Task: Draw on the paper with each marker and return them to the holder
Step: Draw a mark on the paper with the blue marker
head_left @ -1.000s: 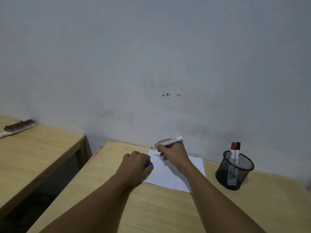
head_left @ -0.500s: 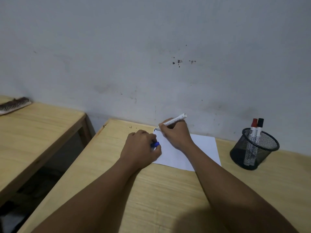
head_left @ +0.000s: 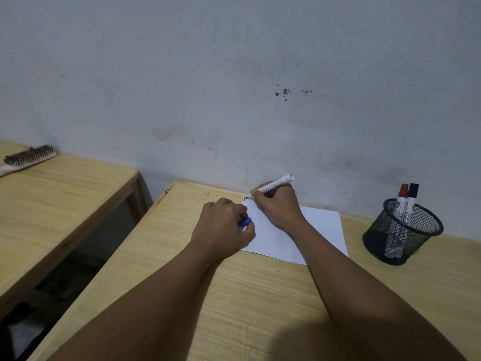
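Observation:
A white sheet of paper (head_left: 322, 230) lies on the wooden desk (head_left: 260, 295) near the wall. My right hand (head_left: 277, 205) grips a white marker (head_left: 276, 183) with its tip touching the paper's far left corner, where a small dark mark shows. My left hand (head_left: 223, 227) rests closed at the paper's left edge, holding a blue marker cap (head_left: 245, 221). A black mesh holder (head_left: 402, 231) stands to the right of the paper with a red-capped marker (head_left: 402, 195) and a black-capped marker (head_left: 412, 195) upright in it.
A second wooden desk (head_left: 52, 199) stands to the left, across a dark gap, with a brush (head_left: 28, 157) lying on it. A grey stained wall (head_left: 234, 87) runs right behind both desks.
The view has tilted down a little over the second. My right hand has brought the marker tip down onto the paper's far left corner, where a dark mark now shows. The left hand stays put.

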The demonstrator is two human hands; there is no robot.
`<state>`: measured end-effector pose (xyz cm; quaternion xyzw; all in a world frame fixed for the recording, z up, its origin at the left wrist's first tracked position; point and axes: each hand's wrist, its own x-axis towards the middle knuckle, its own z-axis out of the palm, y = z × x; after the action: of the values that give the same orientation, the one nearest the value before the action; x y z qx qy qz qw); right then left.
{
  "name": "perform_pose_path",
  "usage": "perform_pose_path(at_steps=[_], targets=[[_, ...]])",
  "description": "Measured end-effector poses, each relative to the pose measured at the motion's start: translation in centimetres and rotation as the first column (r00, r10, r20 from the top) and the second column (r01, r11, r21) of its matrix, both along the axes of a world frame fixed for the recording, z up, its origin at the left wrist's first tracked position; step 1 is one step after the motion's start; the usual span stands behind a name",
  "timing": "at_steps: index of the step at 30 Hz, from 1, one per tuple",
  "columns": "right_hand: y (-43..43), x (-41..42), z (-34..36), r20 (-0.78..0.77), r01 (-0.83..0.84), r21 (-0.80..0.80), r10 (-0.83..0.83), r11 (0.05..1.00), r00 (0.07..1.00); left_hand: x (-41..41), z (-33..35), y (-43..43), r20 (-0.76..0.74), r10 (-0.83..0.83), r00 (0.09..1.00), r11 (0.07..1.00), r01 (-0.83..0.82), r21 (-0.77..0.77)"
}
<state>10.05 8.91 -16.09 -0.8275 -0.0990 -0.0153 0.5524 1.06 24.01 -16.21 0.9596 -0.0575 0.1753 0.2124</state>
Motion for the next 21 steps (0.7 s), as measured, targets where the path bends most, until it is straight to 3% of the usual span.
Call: perform_pose_path(at_steps=[17, 21], targets=[[-0.40, -0.02, -0.06, -0.070, -0.021, 0.018, 0.023, 1.000, 0.997, -0.10, -0.09, 0.08, 0.014, 0.000, 1.000, 1.000, 0.000, 0.000], [-0.28, -0.03, 0.41, -0.113, 0.032, 0.142, -0.016, 0.989, 0.993, -0.04, -0.06, 0.06, 0.001, -0.004, 1.000, 1.000, 0.004, -0.019]])
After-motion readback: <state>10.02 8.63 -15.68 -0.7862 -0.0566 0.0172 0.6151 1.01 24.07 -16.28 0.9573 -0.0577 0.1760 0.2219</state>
